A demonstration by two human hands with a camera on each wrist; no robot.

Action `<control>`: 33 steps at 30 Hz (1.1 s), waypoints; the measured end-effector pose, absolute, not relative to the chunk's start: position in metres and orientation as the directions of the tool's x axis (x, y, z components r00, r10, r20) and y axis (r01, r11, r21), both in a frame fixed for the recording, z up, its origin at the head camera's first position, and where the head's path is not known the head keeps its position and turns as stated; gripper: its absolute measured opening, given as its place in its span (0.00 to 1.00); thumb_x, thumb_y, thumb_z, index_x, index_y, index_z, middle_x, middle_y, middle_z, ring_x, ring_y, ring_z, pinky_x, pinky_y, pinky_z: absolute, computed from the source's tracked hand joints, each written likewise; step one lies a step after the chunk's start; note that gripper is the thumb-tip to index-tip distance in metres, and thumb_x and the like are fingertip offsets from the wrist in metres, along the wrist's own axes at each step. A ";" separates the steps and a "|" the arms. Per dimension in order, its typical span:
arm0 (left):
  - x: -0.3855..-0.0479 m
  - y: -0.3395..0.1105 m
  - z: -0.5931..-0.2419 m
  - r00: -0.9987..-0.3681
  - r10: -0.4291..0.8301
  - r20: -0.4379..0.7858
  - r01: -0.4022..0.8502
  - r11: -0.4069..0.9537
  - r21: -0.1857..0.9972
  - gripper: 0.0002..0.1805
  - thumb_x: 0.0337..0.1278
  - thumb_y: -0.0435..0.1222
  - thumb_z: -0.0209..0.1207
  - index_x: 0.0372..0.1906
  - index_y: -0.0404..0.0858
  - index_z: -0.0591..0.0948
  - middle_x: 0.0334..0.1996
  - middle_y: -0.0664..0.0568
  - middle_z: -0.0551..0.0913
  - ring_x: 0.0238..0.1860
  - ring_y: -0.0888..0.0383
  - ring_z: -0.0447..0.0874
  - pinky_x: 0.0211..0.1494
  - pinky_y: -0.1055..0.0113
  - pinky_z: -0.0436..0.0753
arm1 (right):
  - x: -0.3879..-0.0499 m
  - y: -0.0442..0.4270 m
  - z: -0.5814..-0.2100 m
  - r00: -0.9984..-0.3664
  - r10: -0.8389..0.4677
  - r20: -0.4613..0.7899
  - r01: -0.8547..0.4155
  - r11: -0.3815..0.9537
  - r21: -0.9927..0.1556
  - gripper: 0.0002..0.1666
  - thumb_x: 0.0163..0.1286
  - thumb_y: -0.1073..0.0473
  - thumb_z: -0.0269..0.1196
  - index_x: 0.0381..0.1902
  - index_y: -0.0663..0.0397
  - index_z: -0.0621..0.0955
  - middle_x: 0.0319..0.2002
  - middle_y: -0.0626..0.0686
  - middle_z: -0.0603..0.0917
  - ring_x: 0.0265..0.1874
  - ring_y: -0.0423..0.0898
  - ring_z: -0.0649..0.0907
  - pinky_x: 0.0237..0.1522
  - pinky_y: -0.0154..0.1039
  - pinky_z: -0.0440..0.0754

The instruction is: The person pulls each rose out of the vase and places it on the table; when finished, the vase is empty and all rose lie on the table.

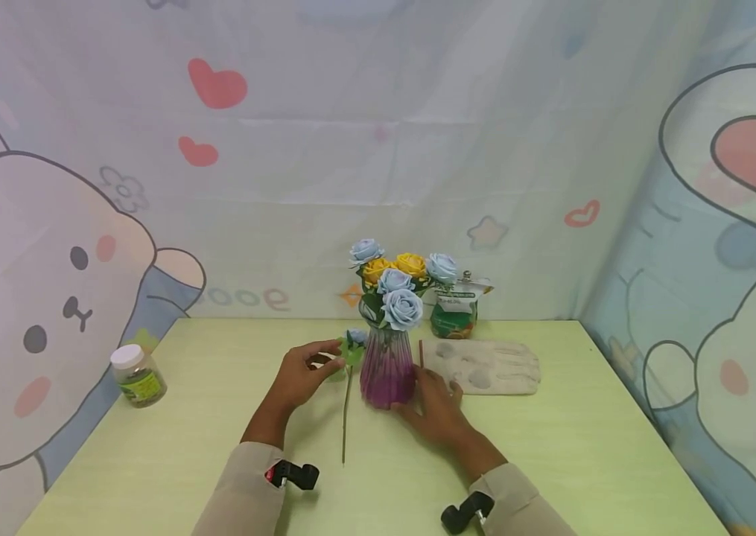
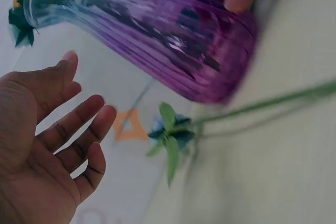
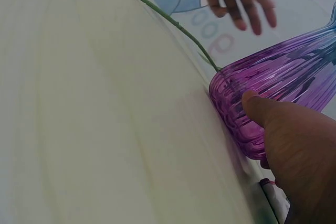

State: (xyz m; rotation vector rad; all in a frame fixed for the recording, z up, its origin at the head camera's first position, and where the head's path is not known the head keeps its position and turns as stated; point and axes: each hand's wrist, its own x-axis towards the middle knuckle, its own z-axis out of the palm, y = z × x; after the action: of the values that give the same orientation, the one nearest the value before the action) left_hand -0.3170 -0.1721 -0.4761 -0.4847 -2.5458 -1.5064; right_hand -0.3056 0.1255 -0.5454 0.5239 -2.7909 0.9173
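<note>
A ribbed vase (image 1: 387,372), clear at the top and purple below, stands upright with blue roses (image 1: 403,308) and yellow roses (image 1: 411,264) in it. Low on its right side, my right hand (image 1: 441,413) grips it, thumb across the glass in the right wrist view (image 3: 289,135). Left of the vase a single blue flower (image 2: 170,132) lies on the table, its stem (image 1: 345,424) toward me. My left hand (image 1: 300,376) is beside that flower's head, fingers loosely bent and apart; in the left wrist view the hand (image 2: 58,145) holds nothing.
A white-capped jar (image 1: 139,376) stands at the table's left edge. Behind the vase to the right is a green pouch (image 1: 454,313). A pair of pale gloves (image 1: 505,368) lies right of the vase, near a thin dark red stick (image 1: 421,353). A printed cloth hangs behind.
</note>
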 end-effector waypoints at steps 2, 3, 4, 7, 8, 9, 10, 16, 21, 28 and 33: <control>-0.316 -0.166 -0.465 -0.933 0.184 0.310 0.360 0.424 0.831 0.24 0.77 0.39 0.67 0.72 0.40 0.83 0.62 0.39 0.88 0.60 0.41 0.90 0.62 0.48 0.89 | -0.306 0.125 -0.545 -0.927 -0.279 0.250 -0.373 0.751 -0.544 0.50 0.77 0.37 0.69 0.83 0.60 0.66 0.79 0.62 0.75 0.82 0.62 0.69 0.79 0.82 0.50; -0.316 -0.163 -0.460 -0.931 0.174 0.322 0.366 0.417 0.832 0.24 0.78 0.40 0.67 0.72 0.40 0.83 0.62 0.40 0.88 0.61 0.41 0.90 0.63 0.48 0.88 | -0.306 0.125 -0.545 -0.929 -0.279 0.244 -0.370 0.753 -0.544 0.50 0.77 0.37 0.68 0.83 0.60 0.65 0.80 0.61 0.74 0.83 0.62 0.68 0.79 0.82 0.49; -0.316 -0.161 -0.455 -0.929 0.167 0.330 0.370 0.405 0.836 0.24 0.78 0.40 0.67 0.72 0.40 0.83 0.62 0.40 0.88 0.61 0.41 0.90 0.64 0.47 0.88 | -0.306 0.125 -0.544 -0.930 -0.279 0.241 -0.367 0.755 -0.543 0.50 0.77 0.37 0.68 0.84 0.59 0.65 0.80 0.61 0.74 0.83 0.62 0.68 0.79 0.82 0.49; -0.318 -0.153 -0.442 -0.928 0.143 0.344 0.372 0.375 0.849 0.22 0.79 0.41 0.66 0.71 0.41 0.84 0.62 0.41 0.89 0.61 0.42 0.90 0.66 0.46 0.87 | -0.306 0.124 -0.543 -0.933 -0.276 0.231 -0.359 0.756 -0.547 0.50 0.78 0.37 0.68 0.84 0.58 0.64 0.80 0.60 0.74 0.84 0.61 0.67 0.80 0.81 0.48; -0.319 -0.151 -0.439 -0.928 0.138 0.346 0.372 0.366 0.853 0.22 0.79 0.41 0.66 0.71 0.41 0.84 0.62 0.41 0.89 0.61 0.42 0.90 0.66 0.46 0.87 | -0.306 0.124 -0.543 -0.933 -0.275 0.232 -0.359 0.755 -0.549 0.50 0.78 0.37 0.68 0.84 0.58 0.65 0.80 0.61 0.74 0.84 0.61 0.67 0.80 0.81 0.47; -0.320 -0.149 -0.435 -0.929 0.134 0.344 0.369 0.355 0.859 0.22 0.80 0.41 0.65 0.71 0.41 0.84 0.62 0.41 0.88 0.61 0.43 0.90 0.67 0.45 0.87 | -0.306 0.124 -0.543 -0.933 -0.274 0.234 -0.359 0.752 -0.552 0.50 0.78 0.37 0.68 0.84 0.58 0.65 0.80 0.61 0.74 0.84 0.61 0.67 0.80 0.81 0.47; -0.321 -0.148 -0.433 -0.932 0.129 0.339 0.363 0.343 0.866 0.22 0.80 0.42 0.65 0.71 0.42 0.84 0.62 0.41 0.88 0.61 0.43 0.90 0.67 0.45 0.87 | -0.306 0.124 -0.542 -0.933 -0.273 0.236 -0.360 0.751 -0.554 0.50 0.78 0.37 0.68 0.84 0.58 0.65 0.80 0.60 0.74 0.84 0.61 0.67 0.80 0.81 0.47; -0.333 -0.140 -0.425 -0.949 0.090 0.302 0.315 0.249 0.916 0.22 0.82 0.42 0.63 0.72 0.39 0.83 0.65 0.41 0.85 0.59 0.43 0.91 0.68 0.43 0.85 | -0.305 0.124 -0.542 -0.931 -0.272 0.243 -0.364 0.749 -0.554 0.50 0.78 0.38 0.68 0.84 0.58 0.65 0.80 0.60 0.75 0.83 0.61 0.68 0.80 0.81 0.48; -0.343 -0.132 -0.417 -0.966 0.070 0.249 0.257 0.134 0.957 0.22 0.83 0.44 0.62 0.72 0.40 0.83 0.71 0.44 0.82 0.61 0.41 0.89 0.70 0.44 0.83 | -0.305 0.125 -0.544 -0.932 -0.273 0.238 -0.361 0.753 -0.551 0.50 0.77 0.37 0.68 0.84 0.58 0.65 0.80 0.60 0.74 0.83 0.60 0.68 0.80 0.81 0.48; -0.350 -0.121 -0.404 -0.976 0.069 0.208 0.211 0.047 0.976 0.22 0.85 0.47 0.59 0.73 0.45 0.83 0.71 0.45 0.84 0.62 0.45 0.87 0.69 0.47 0.82 | -0.305 0.125 -0.543 -0.935 -0.269 0.229 -0.353 0.757 -0.550 0.50 0.77 0.37 0.68 0.84 0.58 0.65 0.80 0.60 0.75 0.83 0.61 0.68 0.80 0.81 0.48; -0.351 -0.116 -0.395 -0.977 0.044 0.208 0.209 0.018 0.978 0.22 0.86 0.47 0.58 0.71 0.43 0.84 0.67 0.43 0.85 0.57 0.56 0.85 0.62 0.57 0.83 | -0.304 0.124 -0.542 -0.936 -0.270 0.226 -0.352 0.750 -0.561 0.50 0.78 0.38 0.68 0.84 0.58 0.65 0.80 0.60 0.74 0.84 0.61 0.67 0.81 0.82 0.47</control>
State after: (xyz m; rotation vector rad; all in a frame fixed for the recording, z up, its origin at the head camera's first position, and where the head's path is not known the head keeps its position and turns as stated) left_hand -0.3507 -0.1164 -0.3949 -0.2698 -2.1533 -2.1050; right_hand -0.3039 0.1241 -0.5422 0.5029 -2.8156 0.9420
